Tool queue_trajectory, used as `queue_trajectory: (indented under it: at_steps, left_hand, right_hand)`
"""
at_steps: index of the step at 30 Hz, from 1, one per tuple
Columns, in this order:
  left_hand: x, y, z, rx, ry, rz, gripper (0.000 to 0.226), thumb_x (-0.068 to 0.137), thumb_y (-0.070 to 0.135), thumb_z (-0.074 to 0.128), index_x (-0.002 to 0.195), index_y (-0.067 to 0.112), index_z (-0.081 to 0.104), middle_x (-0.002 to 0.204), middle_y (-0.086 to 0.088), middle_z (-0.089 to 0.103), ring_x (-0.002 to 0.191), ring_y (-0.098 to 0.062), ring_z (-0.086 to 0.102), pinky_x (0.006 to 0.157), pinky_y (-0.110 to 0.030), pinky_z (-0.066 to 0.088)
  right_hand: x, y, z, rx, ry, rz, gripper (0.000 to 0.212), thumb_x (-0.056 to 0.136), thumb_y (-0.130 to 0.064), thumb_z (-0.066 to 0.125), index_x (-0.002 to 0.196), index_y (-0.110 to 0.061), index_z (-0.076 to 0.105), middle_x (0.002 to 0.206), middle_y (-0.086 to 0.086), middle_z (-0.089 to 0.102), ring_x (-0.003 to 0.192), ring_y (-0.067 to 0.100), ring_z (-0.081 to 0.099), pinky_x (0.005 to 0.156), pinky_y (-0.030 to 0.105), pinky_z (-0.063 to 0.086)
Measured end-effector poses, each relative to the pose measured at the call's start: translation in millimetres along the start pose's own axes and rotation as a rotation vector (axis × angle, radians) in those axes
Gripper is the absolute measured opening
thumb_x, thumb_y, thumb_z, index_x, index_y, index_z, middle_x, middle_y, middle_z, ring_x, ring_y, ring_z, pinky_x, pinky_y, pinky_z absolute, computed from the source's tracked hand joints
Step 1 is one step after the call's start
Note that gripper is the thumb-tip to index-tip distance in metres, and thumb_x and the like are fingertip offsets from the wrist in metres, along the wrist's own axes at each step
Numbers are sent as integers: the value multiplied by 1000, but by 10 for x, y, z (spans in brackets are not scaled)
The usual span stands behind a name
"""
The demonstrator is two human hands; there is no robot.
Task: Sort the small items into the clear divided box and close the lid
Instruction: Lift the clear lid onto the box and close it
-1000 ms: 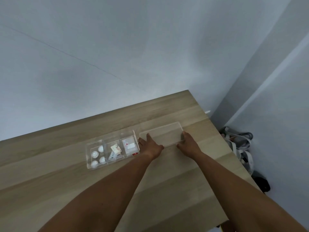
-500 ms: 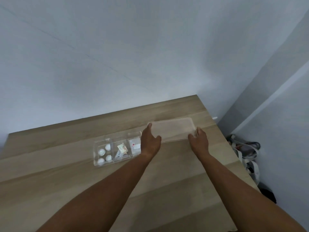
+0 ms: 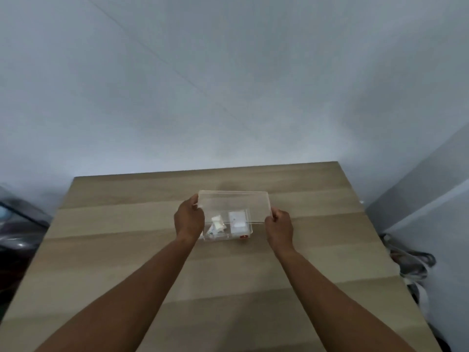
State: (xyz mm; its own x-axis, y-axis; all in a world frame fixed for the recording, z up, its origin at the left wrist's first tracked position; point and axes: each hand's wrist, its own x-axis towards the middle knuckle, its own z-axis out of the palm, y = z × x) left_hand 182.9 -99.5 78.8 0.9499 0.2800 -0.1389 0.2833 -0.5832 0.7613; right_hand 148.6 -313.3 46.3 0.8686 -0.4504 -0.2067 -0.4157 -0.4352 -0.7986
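Note:
The clear lid (image 3: 234, 205) hangs tilted above the clear divided box (image 3: 247, 233), which rests on the wooden table (image 3: 127, 237). My left hand (image 3: 189, 221) grips the lid's left edge and my right hand (image 3: 279, 226) grips its right edge. Through the lid I see small white items: a folded packet (image 3: 218, 223) in the middle compartment and a white card (image 3: 238, 219) in the right one. My left hand hides the box's left compartment. A small red mark (image 3: 244, 237) shows on the box's front right.
The table's far edge meets a pale wall. A bag with grey straps (image 3: 412, 265) lies on the floor off the table's right edge. A dark object (image 3: 15, 224) sits beyond the left edge.
Both hands lifted the lid from the table at the right and carried it left, over the box. The view swung so the box now sits centred.

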Motion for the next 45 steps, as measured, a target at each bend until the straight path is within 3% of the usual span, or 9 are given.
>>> queue_trajectory:
  at_steps: [7, 27, 32, 40, 45]
  left_hand:
    - [37, -326, -249, -9, 89, -87, 57, 81, -5, 43, 127, 21, 64, 124, -7, 70, 118, -27, 61, 98, -31, 45]
    - [27, -587, -277, -56, 19, -152, 51, 85, -3, 47, 130, 16, 62, 131, -5, 66, 121, -23, 60, 107, -35, 45]
    - [-2, -618, -274, -56, -3, -165, 54, 83, -4, 49, 132, 16, 60, 131, -5, 66, 119, -22, 62, 102, -32, 44]
    - [-17, -674, -287, -69, -46, -178, 61, 81, -7, 47, 134, 20, 58, 131, -3, 66, 114, -19, 65, 97, -29, 47]
    - [-14, -699, -267, -36, -41, -156, 58, 84, -6, 45, 135, 20, 57, 136, -5, 62, 120, -22, 62, 102, -31, 45]
  right_hand:
    - [-212, -166, 312, -31, -59, -42, 37, 85, -1, 49, 119, 0, 61, 120, 21, 56, 108, 32, 57, 94, 35, 46]
    - [-357, -144, 357, -76, -125, -64, 39, 88, -5, 48, 127, -4, 55, 125, 15, 51, 113, 26, 52, 89, 25, 39]
    - [-362, -138, 355, -110, -142, -57, 42, 91, -7, 47, 132, -1, 50, 132, 17, 48, 120, 26, 49, 99, 28, 39]
    - [-362, -104, 378, -132, -166, -62, 46, 90, -4, 45, 136, -6, 48, 134, 16, 47, 122, 28, 50, 100, 29, 40]
    - [-348, -71, 384, -161, -166, -85, 45, 89, 0, 43, 133, -4, 51, 132, 18, 51, 122, 28, 51, 100, 31, 41]
